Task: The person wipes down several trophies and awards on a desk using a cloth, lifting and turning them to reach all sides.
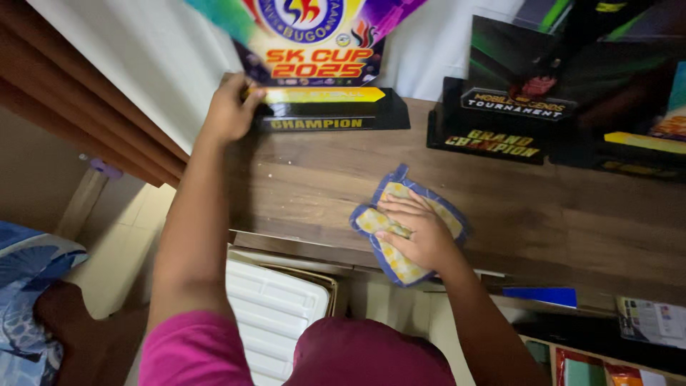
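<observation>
My left hand (230, 111) grips the left end of the black base of a colourful trophy plaque (321, 64) that stands at the back of a dark wooden shelf top (307, 182). My right hand (418, 232) lies flat, fingers spread, on a yellow checked cloth with a blue border (393, 261) near the shelf's front edge. The cloth is folded and partly hidden under my palm.
Two dark trophy plaques (511, 107) stand at the back right of the shelf. A white ribbed lid (275, 318) lies below the front edge. Books and a blue item (539, 295) sit on lower shelves at right. Brown curtain (64, 78) and blue patterned bedding (28, 286) are at left.
</observation>
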